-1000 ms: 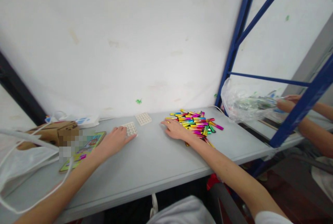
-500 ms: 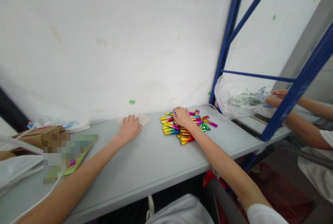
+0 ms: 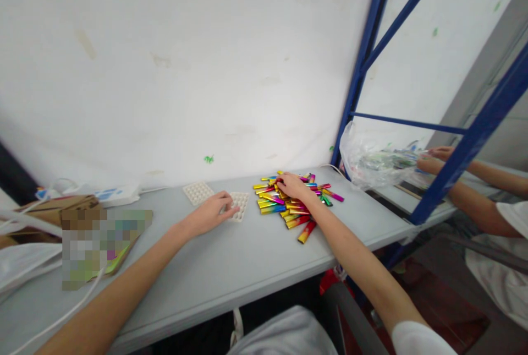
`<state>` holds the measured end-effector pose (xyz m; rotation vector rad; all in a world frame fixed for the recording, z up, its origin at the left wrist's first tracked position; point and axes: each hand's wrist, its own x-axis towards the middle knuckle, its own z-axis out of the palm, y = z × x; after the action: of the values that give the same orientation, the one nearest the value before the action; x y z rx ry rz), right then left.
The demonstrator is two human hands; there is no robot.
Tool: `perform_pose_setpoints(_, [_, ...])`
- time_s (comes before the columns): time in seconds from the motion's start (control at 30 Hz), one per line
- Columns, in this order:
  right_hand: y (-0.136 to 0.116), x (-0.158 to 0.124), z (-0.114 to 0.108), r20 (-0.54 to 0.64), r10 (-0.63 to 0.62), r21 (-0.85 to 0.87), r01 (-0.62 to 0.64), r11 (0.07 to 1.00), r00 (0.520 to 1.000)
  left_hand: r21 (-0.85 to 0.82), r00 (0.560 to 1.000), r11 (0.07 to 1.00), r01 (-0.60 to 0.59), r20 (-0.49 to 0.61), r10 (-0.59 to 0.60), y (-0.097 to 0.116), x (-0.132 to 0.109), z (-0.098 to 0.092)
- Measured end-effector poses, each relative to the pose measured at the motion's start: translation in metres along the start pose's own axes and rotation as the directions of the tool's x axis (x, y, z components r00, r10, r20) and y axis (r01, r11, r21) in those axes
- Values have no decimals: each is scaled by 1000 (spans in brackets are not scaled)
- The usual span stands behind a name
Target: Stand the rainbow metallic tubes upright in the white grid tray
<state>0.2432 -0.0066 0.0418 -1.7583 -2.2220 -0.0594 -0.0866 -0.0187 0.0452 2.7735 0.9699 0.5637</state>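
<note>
A heap of shiny rainbow-coloured sticks (image 3: 297, 203) lies on the grey table (image 3: 247, 267) near the wall. My right hand (image 3: 292, 185) rests on top of the heap, fingers bent among the sticks. My left hand (image 3: 210, 213) lies on a small white dimpled tray (image 3: 240, 205), fingertips touching its near edge. A second white dimpled tray (image 3: 197, 192) sits just behind it, closer to the wall.
A cardboard box (image 3: 58, 212), a colourful flat pack (image 3: 119, 245) and a white power strip (image 3: 111, 195) lie at the left. A blue rack frame (image 3: 363, 63) stands at the right, with a clear plastic bag (image 3: 371, 159) beyond it. Another person's hands (image 3: 433, 159) work there.
My left hand slid one white tray rightward, toward the sticks, leaving the other behind. My right hand pulled the sticks closer together and stays on the heap.
</note>
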Motion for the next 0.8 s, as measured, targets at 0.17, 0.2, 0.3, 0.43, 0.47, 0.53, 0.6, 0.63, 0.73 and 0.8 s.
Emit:
perform_pose_setpoints(0.17, [-1,3,-16,-211,-6,60,19,998,978,15,998,1000,16,-68,-15,-1,0,0])
perform_pose_setpoints(0.2, [-1,1,-26,-277,-14,85,39,996,961,38,994,998,49,-100,-45,3,0,0])
perform_pose_setpoints(0.3, [-1,-17,-68,-438,-10,166,92,982,899,136,975,976,171,-164,-148,19,-2,0])
perform_pose_setpoints(0.43, [7,-72,-112,-325,-26,238,109,965,945,242,965,935,259,-110,-238,39,-6,5])
perform_pose_setpoints(0.47, [10,-89,-115,-274,-19,217,81,973,962,259,962,926,274,-90,-260,42,-6,7])
perform_pose_setpoints(0.53, [19,-123,-109,-157,-2,152,26,988,988,289,955,910,296,-55,-293,45,-7,10])
perform_pose_setpoints(0.6, [28,-152,-93,-72,39,116,-30,993,997,306,950,902,305,-37,-309,44,-8,10])
perform_pose_setpoints(0.63, [32,-163,-83,-46,68,112,-62,992,997,308,949,901,307,-25,-315,42,-8,9])
perform_pose_setpoints(0.73, [40,-180,-54,-3,152,151,-150,977,988,295,945,906,304,30,-326,37,-7,4])
perform_pose_setpoints(0.8, [40,-180,-42,-4,197,152,-194,969,980,268,943,915,303,53,-328,36,-7,0])
